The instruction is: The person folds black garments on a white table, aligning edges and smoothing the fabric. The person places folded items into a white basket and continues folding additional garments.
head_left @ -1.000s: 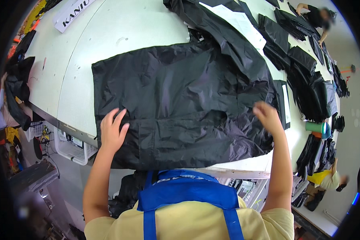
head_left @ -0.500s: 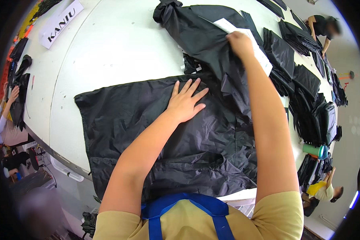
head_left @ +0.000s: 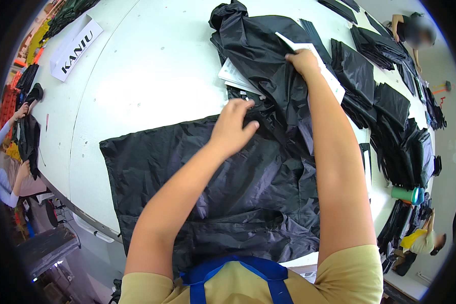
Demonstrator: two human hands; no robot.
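Note:
A black garment point(head_left: 207, 172) of thin, crinkled fabric lies spread over the table close to my body. Its upper part is bunched at the far side. My right hand point(head_left: 305, 62) pinches a fold of that upper fabric, next to a white sheet point(head_left: 332, 83). My left hand point(head_left: 230, 129) hovers over the garment's far edge, fingers bent and thumb apart, with nothing visible in it. Just past its fingertips, white papers point(head_left: 234, 77) and small white tags point(head_left: 244, 95) show beside the raised fabric.
Stacks of folded black fabric point(head_left: 352, 66) line the table's right side, with a green roll point(head_left: 404, 194) by them. A white sign point(head_left: 76, 48) stands at the far left on the white table point(head_left: 137, 76). Other people work at the left and right edges.
My left hand has lifted off the fabric and its spread fingers have bent. The upper fabric has shifted, uncovering white papers. My right hand keeps its pinch.

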